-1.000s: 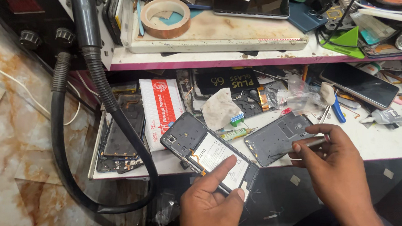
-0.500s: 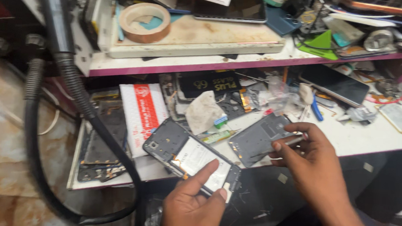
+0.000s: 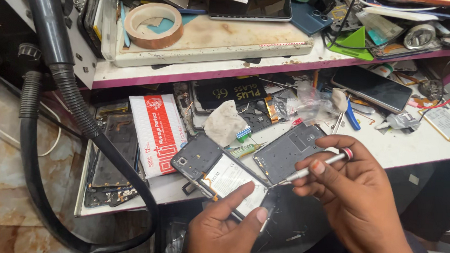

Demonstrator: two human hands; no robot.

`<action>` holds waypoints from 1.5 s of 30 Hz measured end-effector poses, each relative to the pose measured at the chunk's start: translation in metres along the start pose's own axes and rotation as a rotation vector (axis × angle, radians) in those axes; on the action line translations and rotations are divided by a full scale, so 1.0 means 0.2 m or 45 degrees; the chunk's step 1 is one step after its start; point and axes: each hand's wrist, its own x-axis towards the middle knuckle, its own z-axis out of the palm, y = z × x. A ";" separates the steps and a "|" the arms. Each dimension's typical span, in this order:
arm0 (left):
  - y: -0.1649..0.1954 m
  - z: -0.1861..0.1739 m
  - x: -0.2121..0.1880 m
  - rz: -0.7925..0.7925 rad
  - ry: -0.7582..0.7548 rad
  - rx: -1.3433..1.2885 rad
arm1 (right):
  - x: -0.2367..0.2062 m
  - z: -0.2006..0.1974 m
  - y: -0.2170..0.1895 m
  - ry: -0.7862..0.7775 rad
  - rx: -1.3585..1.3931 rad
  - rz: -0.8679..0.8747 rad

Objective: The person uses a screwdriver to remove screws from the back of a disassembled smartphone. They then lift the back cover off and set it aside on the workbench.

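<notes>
Now pinching a slim screwdriver point(image 3: 319, 166) in right hand point(image 3: 357, 200) instead of the loose back cover point(image 3: 290, 151), tip aimed left-down at opened phone point(image 3: 217, 170) (long axis upper-left to lower-right), clamped by nearer left hand point(image 3: 227, 229).

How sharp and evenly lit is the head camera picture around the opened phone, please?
Head view: the opened phone and screwdriver in the right hand are sharp and evenly lit; the left hand is slightly soft; below the bench edge it falls into shadow.
</notes>
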 end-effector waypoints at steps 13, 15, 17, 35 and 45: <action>0.08 0.02 -0.05 0.053 -0.022 -0.114 | -0.02 0.05 0.07 0.030 -0.119 0.081; 0.11 0.02 -0.05 0.066 -0.023 -0.073 | -0.02 0.06 0.07 0.086 -0.175 0.105; 0.14 0.02 -0.05 -0.024 -0.014 -0.124 | -0.02 0.06 0.07 0.102 -0.196 0.115; 0.13 0.02 -0.05 0.009 0.199 0.006 | -0.02 0.06 0.07 0.099 -0.223 0.079; 0.16 0.03 -0.05 -0.027 0.187 0.031 | -0.02 0.07 0.09 0.074 -0.208 0.044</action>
